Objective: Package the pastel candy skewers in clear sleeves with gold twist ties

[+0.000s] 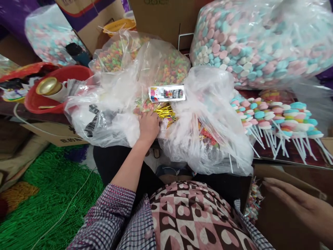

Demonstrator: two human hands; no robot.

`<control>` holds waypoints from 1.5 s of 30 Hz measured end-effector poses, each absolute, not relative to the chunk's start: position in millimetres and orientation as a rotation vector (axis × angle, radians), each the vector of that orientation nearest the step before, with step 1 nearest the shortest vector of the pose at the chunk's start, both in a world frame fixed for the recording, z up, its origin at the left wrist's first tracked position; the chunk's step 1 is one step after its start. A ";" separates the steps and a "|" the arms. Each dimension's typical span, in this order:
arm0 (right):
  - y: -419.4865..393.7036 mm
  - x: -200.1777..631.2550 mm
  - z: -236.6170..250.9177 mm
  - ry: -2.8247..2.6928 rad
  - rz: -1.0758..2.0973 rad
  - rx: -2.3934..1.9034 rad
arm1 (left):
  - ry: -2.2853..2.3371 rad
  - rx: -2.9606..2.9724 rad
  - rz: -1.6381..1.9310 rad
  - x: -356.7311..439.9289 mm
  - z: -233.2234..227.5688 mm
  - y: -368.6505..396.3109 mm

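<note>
My left hand (pixel 149 125) reaches down among small colourful candies (pixel 147 106) in an open plastic bag, back of the hand up. Its fingers curl down, and whatever lies under them is hidden. Right beside the fingertips is a bundle of gold twist ties (pixel 165 111). A white printed packet (pixel 167 93) lies just beyond them. At the lower right, my right hand (pixel 293 199) hangs over an open cardboard box (pixel 278 222), its fingers stretched out and nothing seen in them. Wrapped colourful sweets (pixel 253 205) show inside that box, near the fingertips.
Marshmallow skewers (pixel 283 119) lie in rows at right, before a huge bag of marshmallows (pixel 234 45). A clear bag (pixel 208 139) droops over the table's front edge. At left stands a red basin (pixel 32 99); green shredded strands (pixel 70 194) cover the floor.
</note>
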State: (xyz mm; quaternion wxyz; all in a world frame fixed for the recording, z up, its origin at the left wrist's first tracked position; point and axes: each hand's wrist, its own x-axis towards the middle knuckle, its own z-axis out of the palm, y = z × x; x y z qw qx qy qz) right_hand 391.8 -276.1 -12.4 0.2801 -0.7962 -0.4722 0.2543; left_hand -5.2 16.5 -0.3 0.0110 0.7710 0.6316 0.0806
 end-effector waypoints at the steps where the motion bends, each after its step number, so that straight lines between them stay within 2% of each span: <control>1: -262.3 373.9 -0.5 -1.315 0.755 -2.098 | 1.974 2.403 0.268 -5.9 -0.8 16.2; 6: -187.6 283.1 45.0 -1.644 0.847 -1.563 | 1.981 2.384 0.310 -8.4 -1.7 11.3; 9: -154.0 239.2 56.8 -1.796 0.783 -1.261 | 1.971 2.381 0.258 -7.1 -2.8 10.0; 12: -136.9 212.9 60.0 -1.864 0.804 -1.138 | 1.954 2.401 0.242 -6.1 -5.2 11.5; 21: -122.1 202.2 47.4 -1.636 1.069 -1.315 | 1.809 2.332 0.663 -10.7 -3.3 17.5; 30: -61.0 181.3 24.8 -1.423 0.805 -1.655 | 1.498 2.475 0.683 19.7 -4.2 9.3; 40: -36.7 180.8 25.0 -1.371 0.727 -1.619 | 1.027 2.135 1.103 16.3 2.2 12.2; 45: -39.8 185.9 25.8 -1.262 0.737 -1.565 | 1.040 2.044 0.986 13.0 19.8 2.2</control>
